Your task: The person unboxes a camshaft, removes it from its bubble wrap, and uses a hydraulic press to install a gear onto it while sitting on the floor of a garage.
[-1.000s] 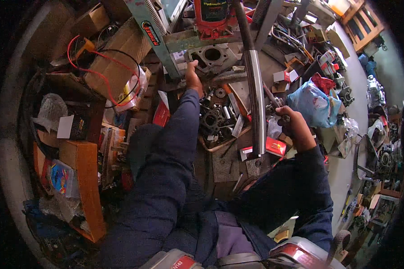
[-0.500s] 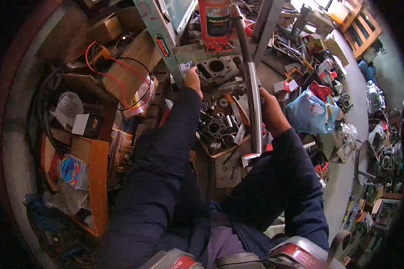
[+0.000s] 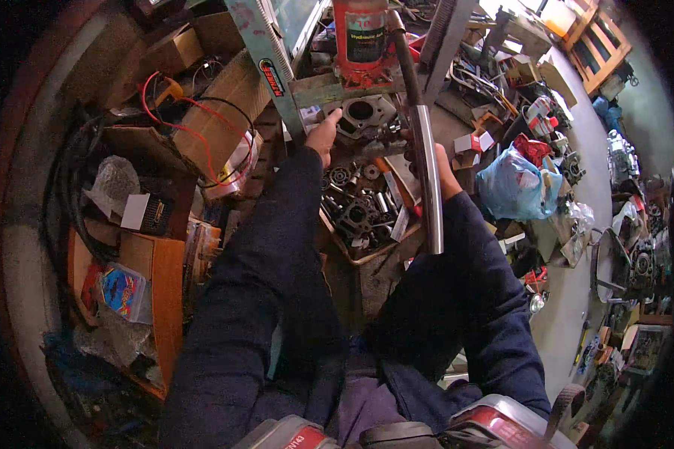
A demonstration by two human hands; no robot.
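Observation:
A grey metal engine casing (image 3: 383, 112) with a large round hole lies under the crossbar of a press frame. My left hand (image 3: 323, 139) grips its left end, thumb on top. My right hand (image 3: 447, 173) reaches behind a shiny metal pipe (image 3: 427, 176), which hides much of it. Its fingers curl at the casing's right end, beside a stubby metal part (image 3: 388, 133). Below the casing stands a shallow tray (image 3: 367, 259) of loose gears, shafts and a holed metal plate (image 3: 357, 215).
A red hydraulic jack (image 3: 363, 63) stands on the green crossbar (image 3: 314, 91), the pipe sloping from it toward me. Open cardboard boxes (image 3: 168, 292) and red and black cables are at left. A blue plastic bag (image 3: 513, 187) and piled parts lie at right.
The engine casing has shifted and turned slightly under the crossbar. My left hand has moved a little along its end. My right hand has slid further in behind the pipe.

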